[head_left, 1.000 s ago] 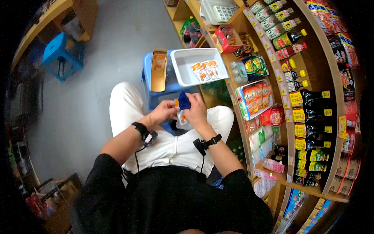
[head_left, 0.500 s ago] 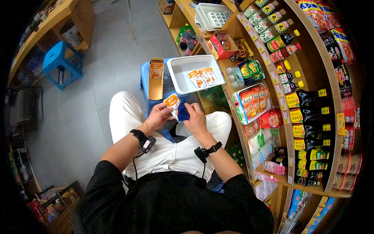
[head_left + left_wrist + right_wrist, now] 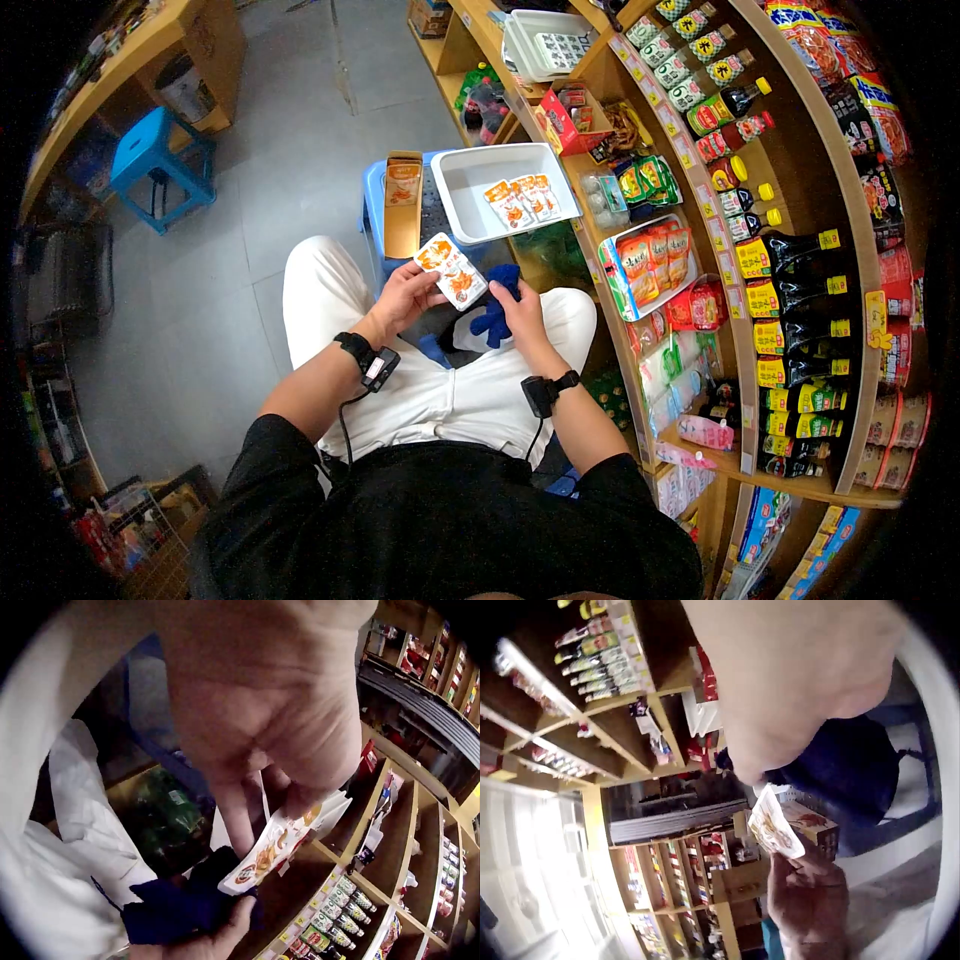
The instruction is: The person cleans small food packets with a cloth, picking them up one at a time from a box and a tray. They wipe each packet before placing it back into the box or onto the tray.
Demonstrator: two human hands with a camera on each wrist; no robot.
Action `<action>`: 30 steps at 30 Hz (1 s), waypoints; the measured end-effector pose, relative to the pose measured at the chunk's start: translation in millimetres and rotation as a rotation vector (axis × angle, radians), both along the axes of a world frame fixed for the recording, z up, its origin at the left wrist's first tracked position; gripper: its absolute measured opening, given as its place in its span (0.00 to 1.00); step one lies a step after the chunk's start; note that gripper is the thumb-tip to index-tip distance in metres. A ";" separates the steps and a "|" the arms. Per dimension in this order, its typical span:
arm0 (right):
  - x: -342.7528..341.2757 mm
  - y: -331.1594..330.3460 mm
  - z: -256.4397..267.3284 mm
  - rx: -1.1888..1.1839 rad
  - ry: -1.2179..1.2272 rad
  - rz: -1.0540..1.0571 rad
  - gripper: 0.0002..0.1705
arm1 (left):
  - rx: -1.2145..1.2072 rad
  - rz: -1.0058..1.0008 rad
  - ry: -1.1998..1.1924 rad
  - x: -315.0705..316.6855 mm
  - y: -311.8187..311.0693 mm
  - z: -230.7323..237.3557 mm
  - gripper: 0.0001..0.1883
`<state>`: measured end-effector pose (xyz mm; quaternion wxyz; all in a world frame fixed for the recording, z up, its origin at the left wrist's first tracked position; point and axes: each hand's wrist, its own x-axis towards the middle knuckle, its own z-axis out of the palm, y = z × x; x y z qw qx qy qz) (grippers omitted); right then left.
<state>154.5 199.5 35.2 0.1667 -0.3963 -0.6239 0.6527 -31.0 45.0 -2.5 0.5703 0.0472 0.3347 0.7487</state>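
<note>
My left hand [image 3: 405, 298] pinches a small white-and-orange snack packet [image 3: 452, 272] by its left edge, printed face up. A dark blue cloth [image 3: 493, 312] hangs bunched from my right hand [image 3: 523, 315], just right of the packet and above the lap. In the left wrist view the cloth [image 3: 176, 904] overlaps the packet's lower end [image 3: 259, 866], with the right thumb close to it. The right wrist view has the packet [image 3: 774, 825] upright between both hands, and the cloth [image 3: 847, 769] below the right palm.
Ahead, a blue stool [image 3: 375, 190] bears an open cardboard box [image 3: 403, 232] with similar packets. Beside it, a white tray [image 3: 460, 185] contains several packets [image 3: 522, 200]. Shelves [image 3: 735, 300] of bottles and bagged goods rise close on the right. Another blue stool [image 3: 145, 140] stands far left.
The cloth, earlier bunched against the packet between both hands, has come away to the right and hangs lower from the right hand. The packet has turned its full printed face up.
</note>
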 end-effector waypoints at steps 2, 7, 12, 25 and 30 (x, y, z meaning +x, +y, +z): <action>-1.7 -5.7 6.8 -0.175 0.106 -0.015 0.22 | -0.008 -0.053 -0.001 1.8 0.6 1.2 0.13; -4.8 -13.9 6.6 -0.037 0.122 0.116 0.19 | 0.025 -0.175 0.065 9.9 5.0 4.0 0.15; -11.5 -17.2 23.9 0.720 -0.100 0.136 0.13 | -0.176 -0.252 0.171 11.8 3.3 -1.0 0.23; -12.0 -32.4 14.1 0.984 -0.016 0.444 0.30 | 0.038 -0.244 0.004 12.2 1.8 2.9 0.17; -12.2 -35.8 23.3 1.030 -0.006 0.584 0.29 | 0.017 -0.206 0.063 13.4 3.8 1.8 0.18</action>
